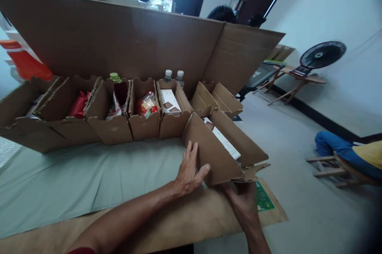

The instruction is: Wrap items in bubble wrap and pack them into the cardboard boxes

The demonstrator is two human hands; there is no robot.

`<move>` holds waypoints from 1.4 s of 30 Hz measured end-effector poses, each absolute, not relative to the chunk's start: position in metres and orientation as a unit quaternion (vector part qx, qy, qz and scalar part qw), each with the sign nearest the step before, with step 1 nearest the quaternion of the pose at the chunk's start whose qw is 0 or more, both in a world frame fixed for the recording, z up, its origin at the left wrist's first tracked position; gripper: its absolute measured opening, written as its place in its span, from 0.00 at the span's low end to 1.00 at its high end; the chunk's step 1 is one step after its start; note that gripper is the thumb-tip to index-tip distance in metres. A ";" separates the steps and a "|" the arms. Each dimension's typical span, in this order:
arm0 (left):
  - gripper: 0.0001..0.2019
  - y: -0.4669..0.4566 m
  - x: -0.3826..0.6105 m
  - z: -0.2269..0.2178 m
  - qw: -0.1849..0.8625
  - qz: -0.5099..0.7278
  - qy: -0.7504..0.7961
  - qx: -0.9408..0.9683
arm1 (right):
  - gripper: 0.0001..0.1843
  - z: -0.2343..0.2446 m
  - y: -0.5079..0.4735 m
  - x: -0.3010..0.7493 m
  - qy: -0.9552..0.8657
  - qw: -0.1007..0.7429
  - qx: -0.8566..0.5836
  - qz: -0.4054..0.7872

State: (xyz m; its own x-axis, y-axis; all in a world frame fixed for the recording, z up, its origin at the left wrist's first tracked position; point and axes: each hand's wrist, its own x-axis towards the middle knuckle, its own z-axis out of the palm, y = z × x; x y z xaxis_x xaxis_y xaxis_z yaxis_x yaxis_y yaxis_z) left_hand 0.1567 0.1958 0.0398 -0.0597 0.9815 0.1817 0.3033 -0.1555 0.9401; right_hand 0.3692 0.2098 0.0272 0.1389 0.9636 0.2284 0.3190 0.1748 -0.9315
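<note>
Head view: left hand [188, 172] laid against the side of the angled cardboard bin [216, 158], not clasping. Right hand [245, 204] at its near lower end, fingers hidden; can't tell the grip. Bin sits past the right end of the row of 5 bins [146, 127], white carton [224, 139] inside. Progress, my reading: 5 lined up, goods showing; this 1 loaded but skewed, its placing apparently unsettled.
</note>
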 end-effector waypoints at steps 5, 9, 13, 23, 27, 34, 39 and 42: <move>0.41 0.202 0.164 0.033 0.358 0.494 0.538 0.582 | 0.55 0.022 0.209 0.358 -0.541 0.516 -0.575 0.333; 0.40 0.202 0.160 0.030 0.371 0.500 0.538 0.569 | 0.52 0.025 0.213 0.345 -0.575 0.512 -0.569 0.289; 0.40 0.208 0.147 0.029 0.400 0.494 0.549 0.543 | 0.52 0.028 0.240 0.309 -0.597 0.502 -0.585 0.221; 0.29 0.164 0.113 0.021 0.445 0.445 0.525 0.573 | 0.39 0.044 0.327 0.229 -0.649 0.454 -0.595 0.134; 0.25 0.132 0.100 0.015 0.466 0.429 0.496 0.593 | 0.27 0.058 0.294 0.237 -0.690 0.460 -0.545 0.125; 0.22 0.122 0.097 0.016 0.480 0.425 0.488 0.593 | 0.28 0.130 0.296 0.178 -0.840 0.307 -0.422 0.149; 0.19 0.105 0.082 0.029 0.449 0.452 0.526 0.563 | 0.12 0.156 0.291 0.167 -0.849 0.265 -0.445 0.104; 0.16 0.083 0.063 0.035 0.416 0.474 0.563 0.535 | 0.10 0.159 0.253 0.217 -0.861 0.283 -0.409 0.106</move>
State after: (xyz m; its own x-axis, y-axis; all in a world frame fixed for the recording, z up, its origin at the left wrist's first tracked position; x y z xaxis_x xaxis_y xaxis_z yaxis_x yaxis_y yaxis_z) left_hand 0.0626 0.0831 0.0351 -0.0825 0.9958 0.0393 0.2081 -0.0213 0.9779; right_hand 0.2174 0.2528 0.1592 -0.5047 0.7646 0.4009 0.6451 0.6426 -0.4134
